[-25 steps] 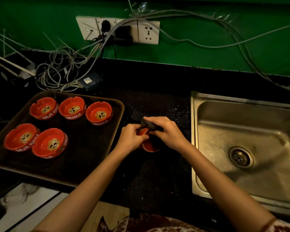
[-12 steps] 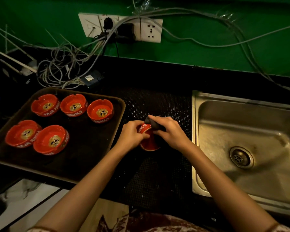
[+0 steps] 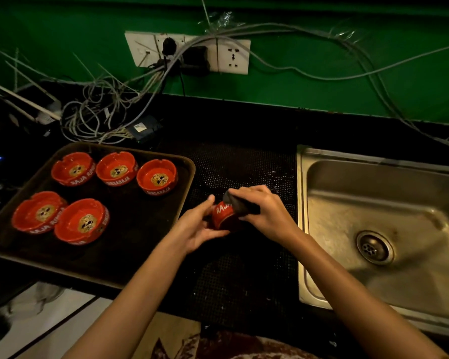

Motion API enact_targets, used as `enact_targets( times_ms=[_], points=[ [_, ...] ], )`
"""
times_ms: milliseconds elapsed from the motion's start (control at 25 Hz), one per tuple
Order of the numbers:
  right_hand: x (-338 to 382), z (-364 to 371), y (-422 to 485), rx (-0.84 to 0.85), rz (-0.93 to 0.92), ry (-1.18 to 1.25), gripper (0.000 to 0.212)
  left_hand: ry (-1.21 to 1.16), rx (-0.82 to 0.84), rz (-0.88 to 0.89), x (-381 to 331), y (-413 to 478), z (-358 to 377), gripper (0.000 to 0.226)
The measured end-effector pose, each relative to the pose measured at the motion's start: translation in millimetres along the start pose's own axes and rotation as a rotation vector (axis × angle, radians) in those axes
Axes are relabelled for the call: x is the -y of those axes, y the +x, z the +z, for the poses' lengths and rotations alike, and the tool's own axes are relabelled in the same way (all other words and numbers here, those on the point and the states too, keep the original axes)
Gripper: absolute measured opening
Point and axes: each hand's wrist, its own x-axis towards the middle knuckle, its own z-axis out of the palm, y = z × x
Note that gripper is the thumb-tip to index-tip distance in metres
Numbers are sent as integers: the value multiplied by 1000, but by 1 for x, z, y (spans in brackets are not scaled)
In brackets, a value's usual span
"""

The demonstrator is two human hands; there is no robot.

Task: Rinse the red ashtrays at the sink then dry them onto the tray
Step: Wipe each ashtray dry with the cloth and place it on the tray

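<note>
Dim, warm light leaves the black worktop (image 3: 244,120) nearly without detail, while the steel sink (image 3: 347,216) catches a soft sheen and the green wall (image 3: 322,81) glows saturated. The left-hand corners fall into deep shadow. Wide-angle distortion bends the frame edges, and the left hand (image 3: 195,229) looks slightly soft

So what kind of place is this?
Probably a bar or café's back counter: a steel sink set in a black worktop, a tray of five matching branded red ashtrays, and loose cables hanging from wall sockets.
</note>
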Motion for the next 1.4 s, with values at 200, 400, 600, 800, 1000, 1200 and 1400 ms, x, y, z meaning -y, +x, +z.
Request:
enact_targets(
  times_ms=[200,400,600,800,1000,1200,1400],
  points=[
    [-6,-34,0,196,130,251,57,47,-170,113,5,6,3,18],
    [1,-43,8,64,226,223,46,211,-185,292,8,8,14,27],
    [3,17,-5,-9,131,-242,41,289,-123,209,12,8,0,22],
    [-6,68,-33,41,81,-510,43,296,-106,160,21,8,-13,27],
    [1,72,-29,107,36,-309,49,347,-155,268,24,15,-8,26],
    [-22,44,-41,58,-134,-579,54,381,-137,282,22,21,-9,27],
    [-4,73,-37,34,-53,-535,67,343,-123,323,23,20,-8,28]
  ],
)
